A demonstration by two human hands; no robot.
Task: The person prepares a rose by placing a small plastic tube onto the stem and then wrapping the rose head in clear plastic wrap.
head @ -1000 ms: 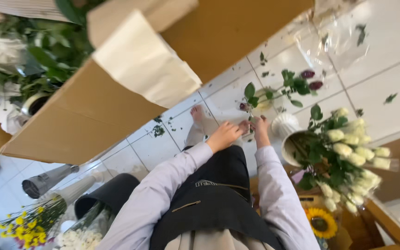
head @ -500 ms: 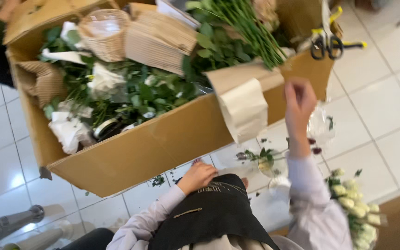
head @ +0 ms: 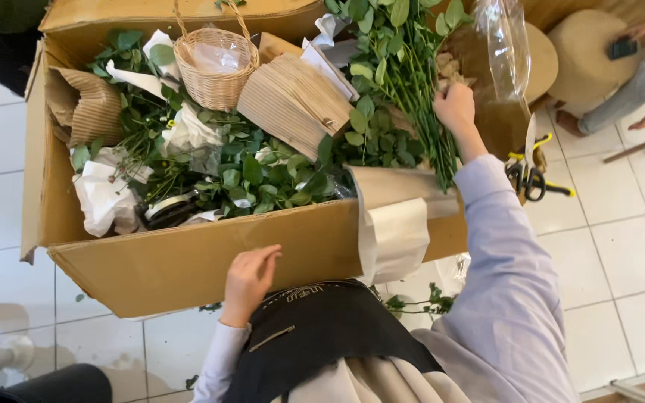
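Left hand (head: 248,276) at 6 o'clock: fingers loosely curled, holding nothing, fingertips touching the near wall of the cardboard box (head: 188,265). Right hand (head: 455,106) at 1 o'clock, reaching into the box, fingers closed around the leafy stem bundle (head: 397,82); bundle lies in the box's right end. Wicker basket (head: 214,63) at 11 o'clock inside. Yellow-handled scissors (head: 531,172) at 3 o'clock, beside the box.

I see the cardboard box (head: 188,265) on the tiled floor (head: 621,246). In it, the wicker basket (head: 214,67) sits at the far edge, the corrugated paper roll (head: 296,101) just right of it, leafy stems (head: 404,82) toward the right end. My right hand (head: 455,106) is among those stems; my left hand (head: 249,277) is against the box's near wall. Scissors (head: 531,175) lie at the right edge.
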